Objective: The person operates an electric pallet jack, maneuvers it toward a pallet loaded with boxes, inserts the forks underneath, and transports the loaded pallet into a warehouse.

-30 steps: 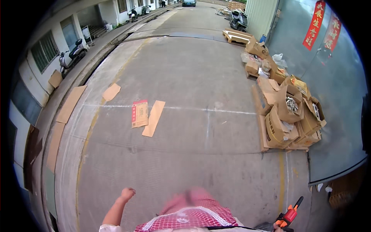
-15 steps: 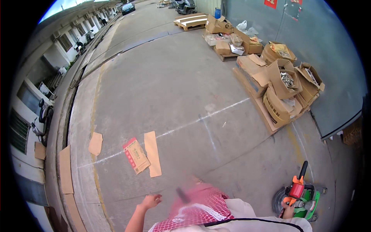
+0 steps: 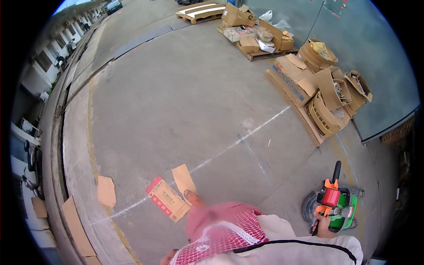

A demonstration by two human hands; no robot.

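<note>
At the lower right my right hand [image 3: 324, 225] is closed around a dark grip on a green wheeled machine [image 3: 338, 207]. The machine has a red block with orange parts on top, a black handle rising above, a dark rounded housing at its left and small casters at its right corners. Whether it rests on the ground I cannot tell. Only a bit of my left hand [image 3: 168, 257] shows at the lower edge, its fingers mostly hidden beside a red-and-white patterned cloth [image 3: 227, 225]. My foot [image 3: 192, 197] is by a cardboard strip [image 3: 183, 176] and a red-and-tan flattened carton [image 3: 168, 198].
Wooden pallets bearing open cardboard boxes [image 3: 289, 84] stand along a grey metal wall [image 3: 375, 57] at right. More cardboard pieces [image 3: 106, 191] lie on the concrete at left, near a long gutter [image 3: 62, 132]. Parked scooters [image 3: 33, 170] and a car [image 3: 114, 6] stand farther off.
My left hand has dropped toward the lower edge. My foot has come forward to the cardboard strip. The view has shifted, and the green machine with my right hand sits higher and more left.
</note>
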